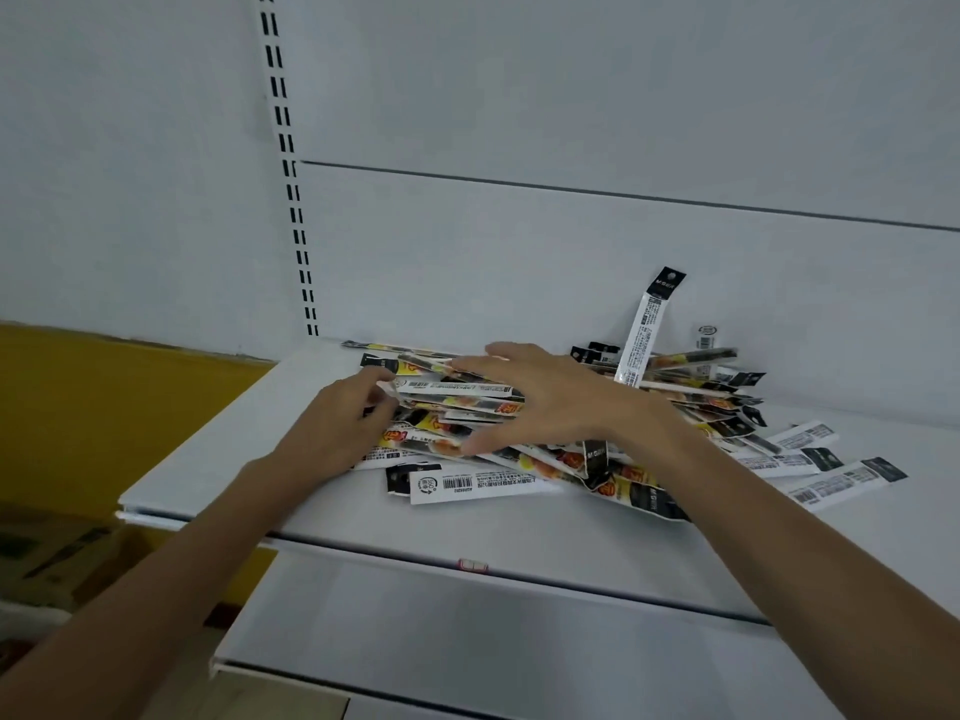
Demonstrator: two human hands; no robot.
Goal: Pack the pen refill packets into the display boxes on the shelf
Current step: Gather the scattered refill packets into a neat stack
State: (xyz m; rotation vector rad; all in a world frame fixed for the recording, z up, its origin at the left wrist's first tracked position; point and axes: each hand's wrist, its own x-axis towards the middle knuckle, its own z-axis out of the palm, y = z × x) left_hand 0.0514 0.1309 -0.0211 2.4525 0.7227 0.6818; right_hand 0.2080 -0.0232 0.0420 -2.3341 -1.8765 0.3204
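Packets (467, 484) heaped on shelf (249, 459) | left hand (343, 415) pinched packet ends | right hand (550, 402) fingers splayed atop heap | risk: uneven squeeze could squirt slick packets off shelf edge

From where I'm watching, the white shelf (208, 459) has a messy heap of pen refill packets (566, 462) on it, with 1 packet (644, 330) propped against the back panel (519, 252).

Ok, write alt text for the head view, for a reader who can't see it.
Two bare hands gather a loose pile of pen refill packets on a white shelf: the left hand pinches packet ends, the right hand spreads over the heap. One packet sticks up at the back.
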